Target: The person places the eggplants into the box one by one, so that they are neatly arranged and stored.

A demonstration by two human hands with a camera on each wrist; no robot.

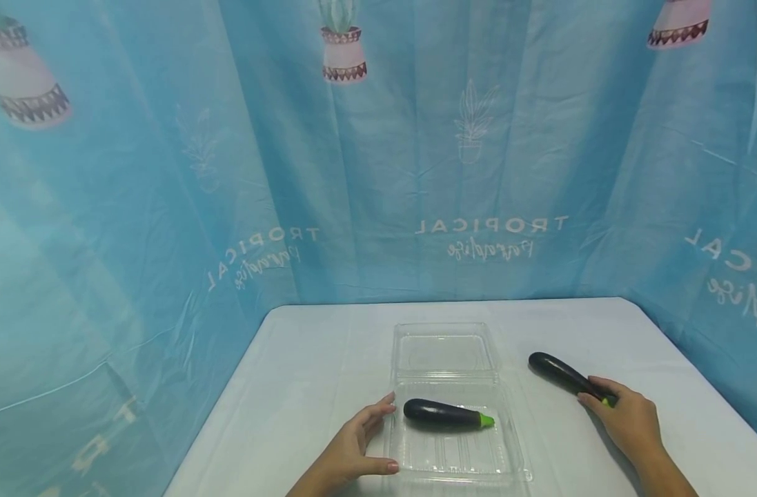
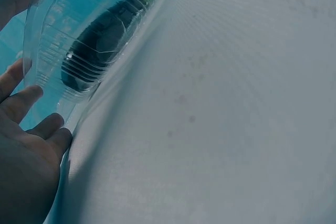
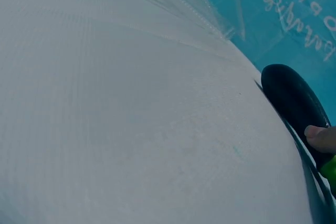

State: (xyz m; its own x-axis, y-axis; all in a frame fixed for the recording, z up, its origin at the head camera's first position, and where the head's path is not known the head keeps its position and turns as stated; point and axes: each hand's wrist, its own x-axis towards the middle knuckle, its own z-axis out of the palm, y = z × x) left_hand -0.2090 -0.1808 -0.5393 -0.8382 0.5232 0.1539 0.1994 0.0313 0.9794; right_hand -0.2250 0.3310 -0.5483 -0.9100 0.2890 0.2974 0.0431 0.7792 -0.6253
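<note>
A clear plastic clamshell box (image 1: 459,462) lies opened out on the white table, its lid (image 1: 443,352) folded back to the far side. One dark eggplant (image 1: 443,414) with a green stem end lies inside the base. My left hand (image 1: 359,442) is at the box's left side, thumb and fingers spread along the edge. In the left wrist view, its fingertips (image 2: 34,92) are right at the clear wall. To the right of the box, my right hand (image 1: 629,417) pinches a second eggplant (image 1: 558,373) near its green stem end, thumb on one side and fingers on the other.
The white-covered table (image 1: 328,345) has rounded far corners. Blue curtains (image 1: 378,172) with printed plant pots and lettering hang behind it and along both sides. Between the box and the second eggplant runs a strip of white cloth.
</note>
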